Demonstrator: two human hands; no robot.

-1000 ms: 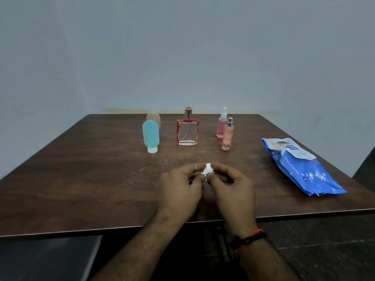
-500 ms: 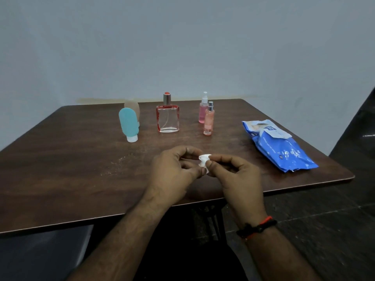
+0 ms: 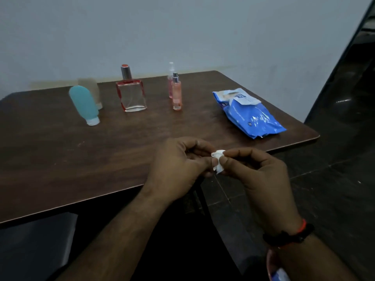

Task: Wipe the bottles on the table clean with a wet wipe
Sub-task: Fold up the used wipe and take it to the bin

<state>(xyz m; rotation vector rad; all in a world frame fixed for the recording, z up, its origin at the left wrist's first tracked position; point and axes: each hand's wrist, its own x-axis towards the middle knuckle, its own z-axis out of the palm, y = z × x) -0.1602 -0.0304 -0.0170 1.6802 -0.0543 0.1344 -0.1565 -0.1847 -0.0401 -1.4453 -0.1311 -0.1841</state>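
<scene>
- My left hand [image 3: 178, 165] and my right hand [image 3: 257, 173] meet at lower centre of the frame, above the near edge of the dark wooden worktop [image 3: 60, 159].
- Both hands pinch a small bunched white wet wipe [image 3: 218, 160] between thumb and fingertips.
- A black and red wristband [image 3: 290, 235] circles my right wrist.
- At upper left stands a teal tube [image 3: 84, 105] on its white cap, with a beige tube [image 3: 92, 92] just behind it.
- At upper centre stands a clear, red-edged perfume bottle [image 3: 131, 94].
- Right of it stand two slim pink spray bottles, the front spray bottle [image 3: 176, 93] partly hiding the rear spray bottle [image 3: 170, 82].
- A blue wipes pack [image 3: 248, 114] lies at upper right, near the worktop's corner.
</scene>
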